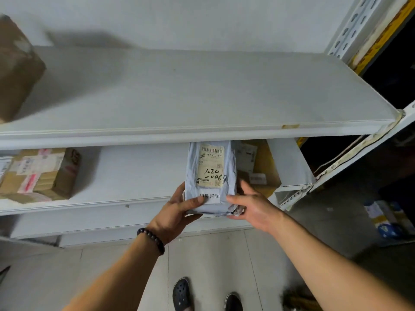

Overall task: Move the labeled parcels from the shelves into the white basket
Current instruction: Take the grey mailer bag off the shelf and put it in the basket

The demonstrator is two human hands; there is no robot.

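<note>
Grey plastic wraps the one parcel in hand: the grey parcel (211, 176) lies at the front edge of the middle shelf (134, 176), its near end past the lip. I read one paper label (211, 167) on its face, with a barcode and handwritten figures; the smaller print is too fine to make out.

Both hands are on it. The left hand (177, 212) grips the near left corner, thumb on top, fingers hidden beneath. The right hand (253, 207) has its fingers spread, with forefinger on the face and thumb under the near right corner, pinching it. One dark bead bracelet (152, 240) sits on the left wrist.

I count three shelf boards: the upper shelf (202, 90), the middle shelf, and the lower shelf (112, 223), which is mostly covered by the one above.

I count three cartons that are clear enough to name:
- a blurred carton (18, 70) on the upper shelf, cut off at the left edge
- a taped carton (45, 173) at the left of the middle shelf, with more packaging beside it cut off
- a third carton (258, 167) just behind and right of the grey parcel, partly hidden by it

Floor items (386, 221) at the right are too blurred to identify. Two dark shoes (180, 295) show at the bottom edge.
</note>
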